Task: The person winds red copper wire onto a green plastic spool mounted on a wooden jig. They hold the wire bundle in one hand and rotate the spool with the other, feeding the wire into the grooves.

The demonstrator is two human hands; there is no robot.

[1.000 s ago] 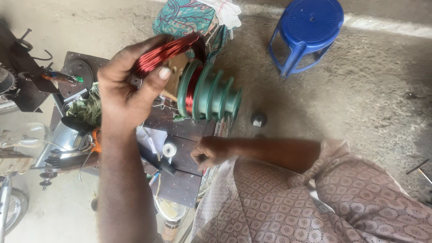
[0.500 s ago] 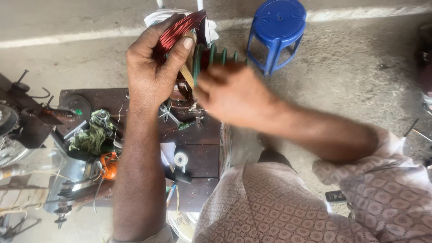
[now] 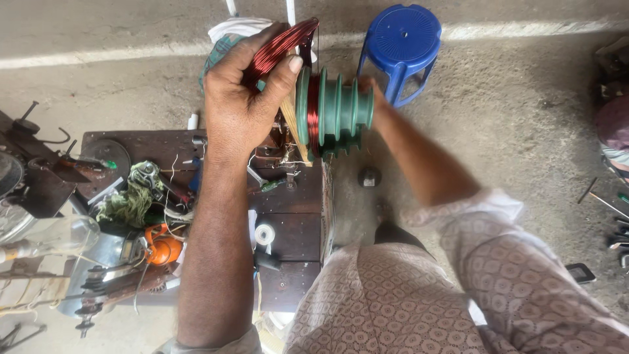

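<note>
A dark wooden workbench (image 3: 288,223) is seen across the lower left of the frame, littered with tools, a tuft of green fibre (image 3: 128,204), an orange object (image 3: 162,248) and a small white roll of tape (image 3: 264,234). A blue plastic stool (image 3: 401,44) stands on the concrete floor at the upper right. At the upper centre, a green stepped former (image 3: 334,115) is mounted with its long axis running left to right across the frame; dark red wire is wound in its leftmost groove. A coil of red copper wire (image 3: 278,47) is held just left of and above the former, clamped in the left hand (image 3: 242,108), thumb pressed over the strands. The right hand (image 3: 368,92) is largely hidden behind the former's narrow right end; whether it grips cannot be told. The two hands are kept apart, one at each end of the former, the left being nearer the wound groove. A patterned cloth bundle (image 3: 223,40) lies behind the coil. No readable labels or signs are visible.
</note>
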